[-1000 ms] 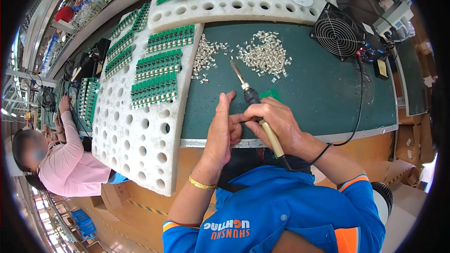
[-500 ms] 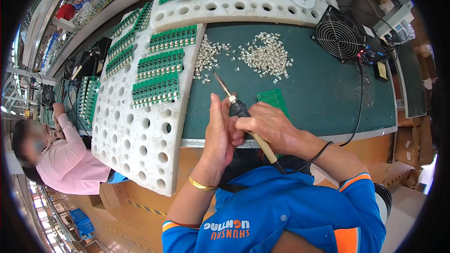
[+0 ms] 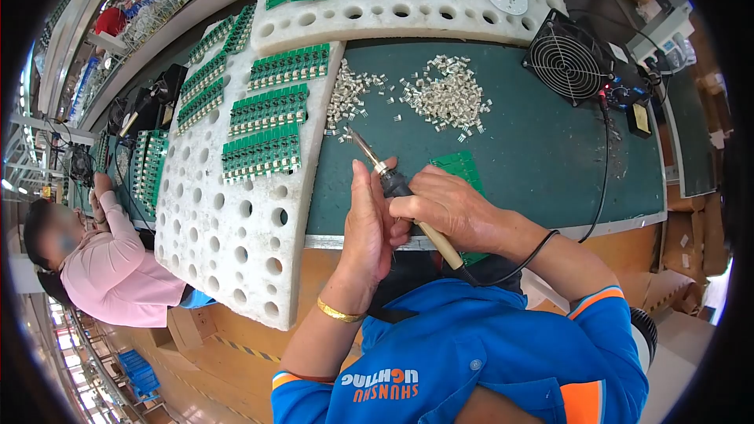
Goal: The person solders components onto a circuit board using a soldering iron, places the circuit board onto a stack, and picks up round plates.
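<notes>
My right hand (image 3: 452,208) is wrapped round a soldering iron (image 3: 440,245), whose metal tip points up and left towards the small white connectors (image 3: 446,94). My left hand (image 3: 367,224) is held upright against the iron's dark grip and my right fingers. Its thumb stands up, its other fingers are curled and partly hidden, and whether they hold anything does not show. Beyond my right hand a green circuit board (image 3: 458,165) lies partly covered on the dark green table (image 3: 534,165).
White foam boards (image 3: 236,228) at the left and back carry rows of green circuit boards (image 3: 263,110). A black fan (image 3: 567,59) and a soldering station (image 3: 624,90) stand at the right. A co-worker (image 3: 118,267) in pink sits at the left.
The soldering iron's tip has swung left and down, and my right hand has moved slightly left. More of the green circuit board beyond it shows.
</notes>
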A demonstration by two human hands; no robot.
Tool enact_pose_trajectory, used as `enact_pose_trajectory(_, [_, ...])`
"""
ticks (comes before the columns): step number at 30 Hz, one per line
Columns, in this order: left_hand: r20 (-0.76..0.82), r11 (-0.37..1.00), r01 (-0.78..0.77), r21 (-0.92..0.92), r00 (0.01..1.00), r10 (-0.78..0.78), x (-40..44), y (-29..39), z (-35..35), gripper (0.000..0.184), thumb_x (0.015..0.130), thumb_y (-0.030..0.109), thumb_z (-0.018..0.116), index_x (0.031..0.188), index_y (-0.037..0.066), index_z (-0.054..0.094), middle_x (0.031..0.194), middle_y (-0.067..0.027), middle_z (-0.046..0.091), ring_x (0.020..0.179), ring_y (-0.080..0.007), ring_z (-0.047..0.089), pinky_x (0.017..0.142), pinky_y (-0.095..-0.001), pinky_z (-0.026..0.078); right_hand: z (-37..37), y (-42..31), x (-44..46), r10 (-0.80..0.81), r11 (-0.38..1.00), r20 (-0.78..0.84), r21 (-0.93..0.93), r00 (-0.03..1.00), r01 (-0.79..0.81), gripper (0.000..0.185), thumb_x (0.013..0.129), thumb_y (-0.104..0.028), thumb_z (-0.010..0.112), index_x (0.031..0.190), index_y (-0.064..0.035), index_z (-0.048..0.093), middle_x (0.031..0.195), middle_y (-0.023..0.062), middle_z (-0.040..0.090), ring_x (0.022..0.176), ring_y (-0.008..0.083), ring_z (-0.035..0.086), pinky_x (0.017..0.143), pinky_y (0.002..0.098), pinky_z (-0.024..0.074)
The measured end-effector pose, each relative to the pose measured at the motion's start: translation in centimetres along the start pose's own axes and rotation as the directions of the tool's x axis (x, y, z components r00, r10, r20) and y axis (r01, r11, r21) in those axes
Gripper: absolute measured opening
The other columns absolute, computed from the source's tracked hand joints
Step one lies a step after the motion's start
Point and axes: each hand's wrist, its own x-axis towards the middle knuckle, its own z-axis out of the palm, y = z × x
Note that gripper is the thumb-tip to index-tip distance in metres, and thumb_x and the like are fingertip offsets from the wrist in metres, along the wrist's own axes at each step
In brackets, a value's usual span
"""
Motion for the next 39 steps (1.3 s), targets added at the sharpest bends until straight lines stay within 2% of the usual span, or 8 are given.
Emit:
enact_pose_trajectory(8, [-0.009, 1.0, 0.007, 0.007, 1.0, -0.007, 0.3, -0.3, -0.2, 0.082, 0.092, 0.069, 0.031, 0.142, 0.003, 0.03, 0.079, 0.0008, 0.052, 0.053, -0.0052, 0.039, 0.044, -0.0194, 0.029, -1.0, -0.2, 0.1, 0.034, 0.999, -0.013, -0.013, 0.999, -0.034, 0.037, 0.071, -0.006, 0.069, 0.102, -0.0129, 0.051, 0.074, 0.0015, 0.055, 0.07, 0.0219, 0.055, 0.068, 0.0357, 0.0407])
enact_pose_trajectory(10, [0.064, 1.0, 0.001, 0.025, 0.998, -0.003, 0.4, -0.3, -0.3, 0.075, 0.094, 0.064, 0.033, 0.142, 0.006, 0.029, 0.083, -0.0027, 0.058, 0.054, -0.0059, 0.04, 0.045, -0.0193, 0.03, -1.9, -0.2, 0.1, 0.067, 0.99, -0.084, -0.117, 0.994, -0.076, 0.036, 0.071, -0.006, 0.069, 0.102, -0.0126, 0.052, 0.074, 0.0029, 0.055, 0.069, 0.0238, 0.055, 0.068, 0.0363, 0.041])
enact_pose_trajectory(11, [0.029, 1.0, 0.009, 0.012, 1.0, -0.009, 0.1, -0.1, 0.1, 0.068, 0.096, 0.057, 0.037, 0.142, 0.007, 0.028, 0.092, -0.01, 0.065, 0.053, -0.0063, 0.041, 0.046, -0.0186, 0.03, -2.3, -0.1, -0.3, 0.102, 0.983, -0.121, -0.139, 0.987, -0.119, 0.036, 0.071, -0.004, 0.069, 0.103, -0.0115, 0.053, 0.076, 0.0045, 0.057, 0.069, 0.026, 0.056, 0.068, 0.0367, 0.0422])
enact_pose_trajectory(14, [0.02, 0.995, -0.023, 0.096, 1.0, 0.021, 0.3, -0.4, 0.3, 0.064, 0.097, 0.05, 0.041, 0.142, 0.007, 0.027, 0.099, -0.0161, 0.066, 0.053, -0.0066, 0.042, 0.046, -0.0183, 0.031, -2.4, 0.6, -1.5, 0.184, 0.976, -0.283, -0.063, 0.941, -0.21, 0.035, 0.071, -0.001, 0.068, 0.102, -0.0101, 0.053, 0.078, 0.0057, 0.058, 0.071, 0.0268, 0.057, 0.067, 0.0373, 0.0442])
enact_pose_trajectory(15, [0.045, 0.997, -0.029, 0.069, 0.999, 0.026, 0.3, -0.3, 0.2, 0.062, 0.095, 0.036, 0.051, 0.142, 0.005, 0.025, 0.105, -0.0195, 0.066, 0.054, -0.0063, 0.044, 0.047, -0.0183, 0.033, -2.5, 0.5, -1.9, 0.223, 0.969, -0.305, -0.036, 0.926, -0.246, 0.034, 0.073, 0.001, 0.067, 0.102, -0.0086, 0.052, 0.078, 0.0063, 0.058, 0.072, 0.0275, 0.059, 0.066, 0.0378, 0.0459])
enact_pose_trajectory(21, [0.062, 0.969, -0.11, 0.22, 0.993, 0.099, 0.2, -1.0, 0.5, 0.067, 0.087, 0.009, 0.063, 0.14, -0.002, 0.025, 0.099, -0.0116, 0.068, 0.058, -0.0047, 0.048, 0.05, -0.0179, 0.038, -2.1, 0.1, -3.8, 0.284, 0.94, -0.339, -0.087, 0.897, -0.33, 0.032, 0.075, 0.001, 0.066, 0.102, -0.0081, 0.052, 0.076, 0.0086, 0.057, 0.067, 0.0286, 0.059, 0.06, 0.0386, 0.0464])
enact_pose_trajectory(30, [-0.01, 0.914, -0.122, 0.387, 0.991, 0.136, 0.0, -1.3, 1.9, 0.061, 0.088, 0.009, 0.064, 0.138, 0.0, 0.03, 0.095, -0.0071, 0.068, 0.065, -0.0055, 0.054, 0.055, -0.016, 0.04, -2.5, -0.3, -4.2, 0.234, 0.946, -0.306, -0.146, 0.923, -0.288, 0.039, 0.071, -0.002, 0.069, 0.105, -0.0071, 0.051, 0.071, 0.0113, 0.054, 0.065, 0.032, 0.057, 0.057, 0.0405, 0.045])
enact_pose_trajectory(39, [0.021, 0.921, -0.13, 0.368, 0.991, 0.132, -0.2, -1.4, 2.0, 0.056, 0.09, 0.014, 0.061, 0.137, 0.001, 0.032, 0.1, -0.0086, 0.066, 0.079, -0.0082, 0.06, 0.059, -0.0164, 0.042, -2.9, -0.1, -4.8, 0.265, 0.953, -0.258, -0.08, 0.929, -0.294, 0.042, 0.069, -0.003, 0.069, 0.106, -0.0089, 0.05, 0.069, 0.0103, 0.051, 0.064, 0.0322, 0.056, 0.056, 0.0413, 0.0442])
